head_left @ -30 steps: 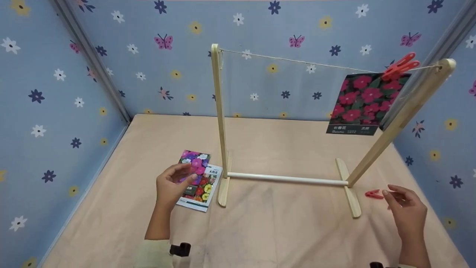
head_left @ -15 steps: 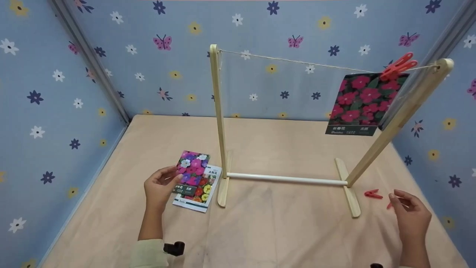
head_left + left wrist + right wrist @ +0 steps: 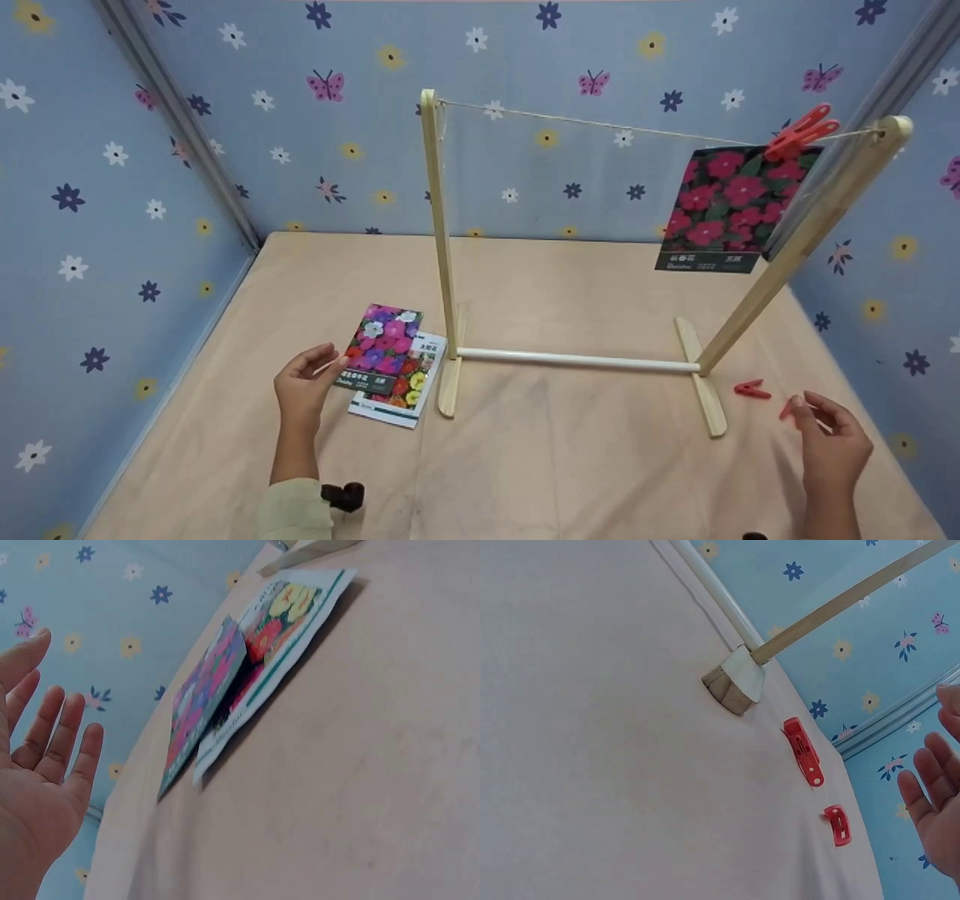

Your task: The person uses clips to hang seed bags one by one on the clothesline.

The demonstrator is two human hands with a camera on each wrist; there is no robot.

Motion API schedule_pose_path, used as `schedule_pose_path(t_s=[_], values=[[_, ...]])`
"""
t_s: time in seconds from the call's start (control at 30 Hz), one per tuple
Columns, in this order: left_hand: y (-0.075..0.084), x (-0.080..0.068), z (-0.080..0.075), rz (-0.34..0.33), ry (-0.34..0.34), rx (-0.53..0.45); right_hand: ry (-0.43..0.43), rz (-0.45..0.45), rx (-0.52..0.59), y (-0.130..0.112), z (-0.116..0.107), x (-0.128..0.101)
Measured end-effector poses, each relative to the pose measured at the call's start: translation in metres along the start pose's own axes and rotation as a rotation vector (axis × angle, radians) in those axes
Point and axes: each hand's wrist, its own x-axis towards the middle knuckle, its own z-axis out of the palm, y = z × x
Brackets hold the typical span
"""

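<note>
Left hand (image 3: pixel 304 379) spread beside the purple-flower seed packet (image 3: pixel 381 349), apparently not gripping; packet may slide off lower packet (image 3: pixel 401 382) when pinched.

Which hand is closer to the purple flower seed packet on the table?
Left. The left hand sits right beside the purple flower seed packet; the right hand is beyond the wooden rack, near two red clothespins.

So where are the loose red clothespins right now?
In the head view, two red clothespins lie on the table at the right, between the rack's right foot and the right hand.
</note>
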Motion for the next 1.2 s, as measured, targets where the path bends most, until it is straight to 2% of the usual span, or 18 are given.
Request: schedule_pose_path(t_s=[0.17, 0.37, 0.53, 0.7, 0.9, 0.97, 1.07, 1.2], values=[[-0.009, 0.003, -0.006, -0.078, 0.017, 0.041, 0.028, -0.036, -0.016, 0.008, 0.000, -0.001], [-0.023, 0.008, -0.014, -0.147, 0.032, 0.118, 0.073, 0.043, -0.139, 0.015, -0.005, 0.003], [-0.032, 0.009, -0.016, -0.159, 0.048, 0.155, 0.129, 0.143, -0.132, 0.024, -0.009, 0.010], [-0.037, 0.009, -0.013, -0.142, 0.049, 0.180, 0.155, 0.215, -0.229, 0.033, -0.009, 0.015], [-0.040, 0.007, -0.009, -0.159, 0.002, 0.217, 0.104, 0.240, -0.397, 0.041, -0.006, 0.021], [-0.041, 0.007, -0.008, -0.170, -0.012, 0.231, 0.075, 0.245, -0.418, 0.042, -0.004, 0.021], [-0.043, 0.007, -0.006, -0.186, -0.027, 0.293, 0.030, 0.218, -0.443, 0.043, -0.002, 0.021], [-0.046, 0.006, -0.004, -0.173, -0.042, 0.408, -0.018, 0.183, -0.477, 0.044, 0.003, 0.022]])
